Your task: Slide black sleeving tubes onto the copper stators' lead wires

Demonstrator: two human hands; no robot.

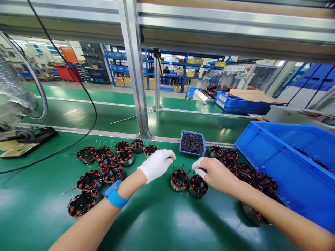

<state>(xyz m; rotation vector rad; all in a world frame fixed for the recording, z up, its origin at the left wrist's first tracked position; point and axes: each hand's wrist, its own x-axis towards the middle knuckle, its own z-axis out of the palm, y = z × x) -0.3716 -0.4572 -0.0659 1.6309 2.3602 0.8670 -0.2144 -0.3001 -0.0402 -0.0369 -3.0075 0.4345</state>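
— What do the two stators in front of you look like?

— Your left stator [179, 180] is a short steel ring. Inside it are copper coils wound over black and orange-red insulation, and thin leads stick up from its rim. The right stator [198, 185] is the same kind and sits just beside it at its 3 o'clock. Both lie flat on the green mat [157, 223] with their openings up.

— And where are they from you?

— Straight ahead, between your hands. The tray [192, 143] of small black pieces is at their 12 o'clock and the blue bin [288, 164] is out at 3 o'clock. A cluster [107, 162] of like stators spreads from 9 to 10 o'clock. A heap [248, 172] of more lies at 2 to 3 o'clock, against the bin.

— How is your left hand set?

— Your left hand [157, 164] wears a white glove and has a blue wristband [115, 195] on the wrist. The forearm comes in from 7 o'clock. The hand hovers at the left stator's 10 o'clock, knuckles up. Its fingers are curled shut, with the tips by one upright lead. Whether the lead is between them is too small to tell.

— And your right?

— Your right hand [216, 173] is bare except for white cots on the thumb and forefinger. The forearm comes in from 4 o'clock, passing over the heap. The hand sits at the right stator's 1 o'clock edge, with thumb and forefinger tips pinched together. I cannot tell what they pinch.
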